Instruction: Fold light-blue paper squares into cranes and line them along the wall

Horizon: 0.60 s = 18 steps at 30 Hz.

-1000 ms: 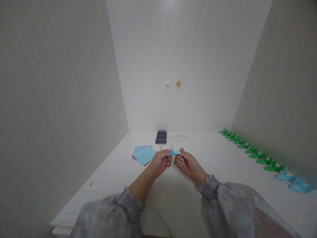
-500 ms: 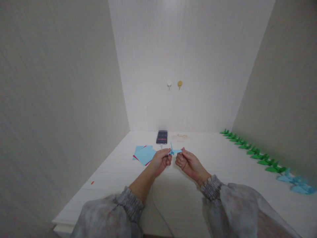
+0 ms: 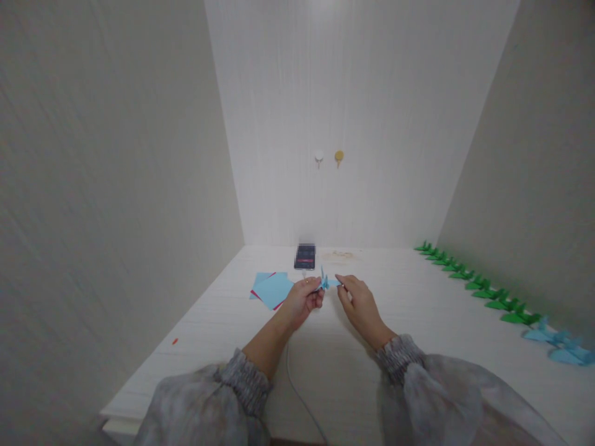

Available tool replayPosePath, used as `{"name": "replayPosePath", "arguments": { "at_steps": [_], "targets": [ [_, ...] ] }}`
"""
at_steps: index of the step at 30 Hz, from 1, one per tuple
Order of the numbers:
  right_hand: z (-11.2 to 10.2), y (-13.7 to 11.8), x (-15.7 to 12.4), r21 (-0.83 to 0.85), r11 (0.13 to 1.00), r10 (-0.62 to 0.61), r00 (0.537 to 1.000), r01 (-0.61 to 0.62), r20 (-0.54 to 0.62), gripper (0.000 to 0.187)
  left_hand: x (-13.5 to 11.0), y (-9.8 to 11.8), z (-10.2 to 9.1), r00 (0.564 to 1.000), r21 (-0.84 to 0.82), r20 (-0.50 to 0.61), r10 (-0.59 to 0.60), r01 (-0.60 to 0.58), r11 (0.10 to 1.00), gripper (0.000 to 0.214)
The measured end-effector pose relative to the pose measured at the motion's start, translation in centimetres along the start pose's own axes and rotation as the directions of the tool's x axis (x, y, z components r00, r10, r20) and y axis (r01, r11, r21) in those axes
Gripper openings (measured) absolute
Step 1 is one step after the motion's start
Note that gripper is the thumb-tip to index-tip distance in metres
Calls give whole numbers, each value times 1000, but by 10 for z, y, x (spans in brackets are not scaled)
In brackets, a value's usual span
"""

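Note:
A small light-blue origami crane (image 3: 325, 283) is held above the white table, between my two hands. My left hand (image 3: 302, 301) pinches its left side between thumb and fingers. From the right, my right hand (image 3: 361, 306) grips the tip of the crane's flat wing with thumb and index finger. A thin point of folded paper sticks up from the middle of the crane. Just left of my left hand lie light-blue paper squares (image 3: 273, 288) with red edges showing beneath.
A phone (image 3: 305, 256) lies at the back with a white cable (image 3: 297, 391) running toward me. Along the right wall stands a row of green paper cranes (image 3: 481, 288), then light-blue cranes (image 3: 569, 352). An orange-red scrap (image 3: 175, 341) lies at left. Two hooks (image 3: 339, 156) hang on the back wall.
My right hand has turned, its index finger now stretched along the crane's wing tip rather than curled below it. My left hand keeps its pinch in nearly the same place.

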State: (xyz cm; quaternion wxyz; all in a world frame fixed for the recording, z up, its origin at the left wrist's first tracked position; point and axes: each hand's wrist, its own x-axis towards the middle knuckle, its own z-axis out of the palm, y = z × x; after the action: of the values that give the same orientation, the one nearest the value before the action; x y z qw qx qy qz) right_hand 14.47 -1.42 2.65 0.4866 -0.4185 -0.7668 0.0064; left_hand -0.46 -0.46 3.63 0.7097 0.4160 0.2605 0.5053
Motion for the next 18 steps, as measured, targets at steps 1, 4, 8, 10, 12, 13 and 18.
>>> {"name": "replayPosePath", "arguments": {
  "at_steps": [1, 4, 8, 10, 12, 13, 18],
  "targets": [
    [-1, 0, 1, -65, 998, -19, 1000, 20, 8, 25, 0, -1, 0, 1000, 14, 3, -1, 1, 1000, 22],
    [-6, -2, 2, -197, 979, -49, 998, 57, 46, 24, 1, -3, -1, 1000, 43, 15, -3, 3, 999, 23],
    [-10, -8, 4, -311, 950, -8, 998, 25, 56, 23, 2, -4, -1, 999, 52, 32, 3, -5, 999, 23],
    [-9, -8, 4, -318, 948, 12, 997, 11, 73, 23, 2, -3, -1, 1000, 53, 25, 9, -10, 999, 24],
    [-7, -6, 4, -291, 957, 6, 998, 15, 70, 23, 2, -3, -2, 1000, 57, 17, 9, -10, 998, 25],
    [-7, -5, 4, -276, 961, -7, 999, 21, 52, 23, 3, -2, -2, 1000, 62, 11, 12, -13, 998, 25],
    [-8, -9, 6, -206, 977, -71, 992, 47, -106, 32, 3, -3, -6, 998, 138, -37, 49, -44, 989, 29]
  ]
}}
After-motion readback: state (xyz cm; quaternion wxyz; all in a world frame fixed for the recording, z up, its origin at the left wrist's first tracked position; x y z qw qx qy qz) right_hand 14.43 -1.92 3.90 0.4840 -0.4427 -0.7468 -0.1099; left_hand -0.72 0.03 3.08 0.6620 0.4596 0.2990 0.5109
